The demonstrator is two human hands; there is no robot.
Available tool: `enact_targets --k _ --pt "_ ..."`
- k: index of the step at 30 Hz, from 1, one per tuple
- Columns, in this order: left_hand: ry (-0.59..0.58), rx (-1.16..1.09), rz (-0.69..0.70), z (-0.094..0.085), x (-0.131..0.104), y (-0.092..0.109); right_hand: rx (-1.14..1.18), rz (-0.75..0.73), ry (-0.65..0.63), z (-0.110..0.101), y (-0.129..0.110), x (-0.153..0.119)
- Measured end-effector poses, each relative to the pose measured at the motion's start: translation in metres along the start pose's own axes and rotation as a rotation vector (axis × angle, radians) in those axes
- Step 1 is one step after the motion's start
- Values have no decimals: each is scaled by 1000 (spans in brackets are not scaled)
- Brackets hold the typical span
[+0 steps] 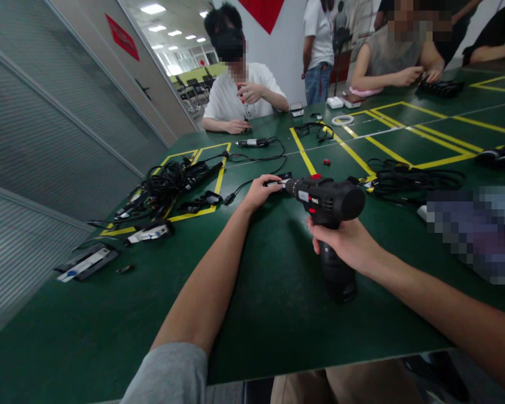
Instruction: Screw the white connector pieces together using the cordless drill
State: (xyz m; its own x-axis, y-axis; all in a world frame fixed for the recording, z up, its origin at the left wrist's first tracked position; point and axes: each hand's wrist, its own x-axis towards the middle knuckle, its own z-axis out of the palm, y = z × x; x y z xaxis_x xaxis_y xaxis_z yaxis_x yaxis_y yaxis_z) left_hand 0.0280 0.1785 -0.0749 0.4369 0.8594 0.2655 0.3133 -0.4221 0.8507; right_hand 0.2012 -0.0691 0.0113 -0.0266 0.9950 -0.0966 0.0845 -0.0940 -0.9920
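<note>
My right hand (345, 241) is wrapped round the grip of a black cordless drill (330, 202) with red buttons. The drill points left and away, its bit end at a small black device (284, 182) on the green table. Fingers of my left hand (263, 191) are closed on the left end of that device, close to the drill's tip. A thin black cable with a plug (231, 196) lies left of my left hand. The exact contact between bit and device is too small to make out.
Black cables (168, 179) are heaped at the left, near two black-and-white devices (88, 262). More cables (416, 179) lie at the right, beside a blurred-out object. A black-and-silver tool (252, 143) and two small red pieces (327, 162) lie further back. People sit across the green table (130, 331).
</note>
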Motion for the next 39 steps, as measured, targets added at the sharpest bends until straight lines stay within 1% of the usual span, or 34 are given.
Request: enact_targets --k 8,21,29,39 --pt "-16 7 1 -1 0 2 -5 8 5 0 1 0" --pt "-6 18 7 -1 1 -1 8 8 8 0 2 0" --pt "2 16 41 -1 1 -3 23 -2 19 0 1 0" --pt "-5 24 7 -1 1 -1 22 -15 8 -1 2 -1"
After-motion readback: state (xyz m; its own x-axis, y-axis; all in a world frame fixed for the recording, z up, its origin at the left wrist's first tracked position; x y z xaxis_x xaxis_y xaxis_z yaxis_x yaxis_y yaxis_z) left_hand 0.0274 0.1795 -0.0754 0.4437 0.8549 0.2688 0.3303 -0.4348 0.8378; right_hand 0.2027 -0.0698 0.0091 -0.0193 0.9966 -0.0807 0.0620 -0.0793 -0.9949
